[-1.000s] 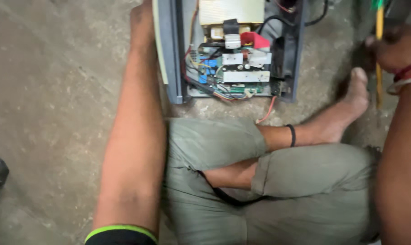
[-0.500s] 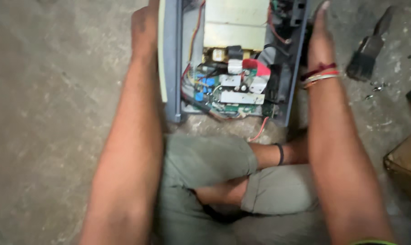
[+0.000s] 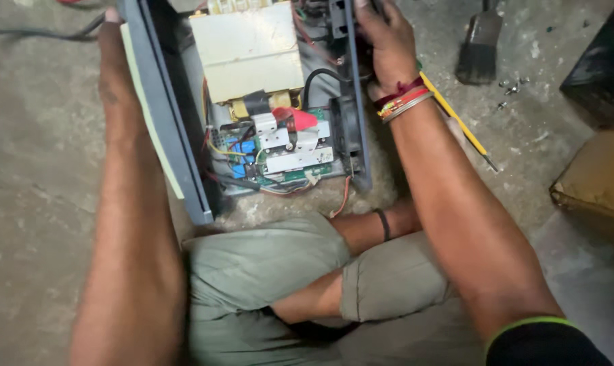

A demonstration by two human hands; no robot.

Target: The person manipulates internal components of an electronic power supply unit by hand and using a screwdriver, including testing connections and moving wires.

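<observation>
**Hands clamp the sides of an opened power unit on the floor**

Hands sit on both sides of the grey opened case [image 3: 185, 135], which lies on the concrete floor [image 3: 36, 169] just beyond the person's crossed legs [image 3: 287, 278]. The left hand [image 3: 114, 61] lies along the outer left wall of the case, fingers reaching past the far edge and out of sight, so how tightly it closes there cannot be told. The right hand [image 3: 385, 47] wraps over the right wall near its far end, fingers curled around the panel in a firm hold.

Inside the case, a cream block-shaped transformer [image 3: 247, 51] fills the far half, and a circuit board [image 3: 280, 146] with blue parts, a red cap and loose wires occupies the near half. A small black fan [image 3: 344, 129] sits against the right wall.

On the floor to the right of the case lie a yellow-handled screwdriver [image 3: 456, 122], touching or just under the right wrist, a paintbrush [image 3: 478, 44] farther off, and a few loose screws [image 3: 510, 88] near it. A brown box [image 3: 598, 176] stands at the right edge.

Judging by the two-sided hold, the step in hand is steadying or shifting the case. Any move calls for an even grip on both walls, so the heavy transformer does not tip the case or strain the wires.
</observation>
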